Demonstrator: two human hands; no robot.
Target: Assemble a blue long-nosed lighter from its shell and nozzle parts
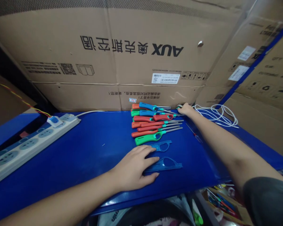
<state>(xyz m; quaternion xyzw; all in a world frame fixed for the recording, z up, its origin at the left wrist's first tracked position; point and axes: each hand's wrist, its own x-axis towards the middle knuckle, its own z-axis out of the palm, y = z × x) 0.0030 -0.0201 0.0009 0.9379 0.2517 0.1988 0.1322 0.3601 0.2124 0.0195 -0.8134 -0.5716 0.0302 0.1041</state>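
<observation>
My left hand (pixel 135 168) lies palm down with its fingers spread over two blue plastic lighter shell halves (pixel 173 165) near the front of the blue tabletop. The fingertips touch them and cover their left ends. Farther back on the right, my right hand (pixel 186 109) is closed by the cardboard. A small bit with metal and green shows at its fingertips, too small to name. Between the hands lies a stack of long-necked gas lighters (pixel 146 138) in green, red, orange and blue, their metal tubes pointing right. A thin screwdriver (pixel 197 137) lies below my right forearm.
A white power strip (pixel 33 142) with a plug runs along the left. A coiled white cable (pixel 217 114) lies at the back right. A large cardboard box panel (pixel 122 69) stands behind. Below the front right edge, a box (pixel 226 207) holds mixed parts.
</observation>
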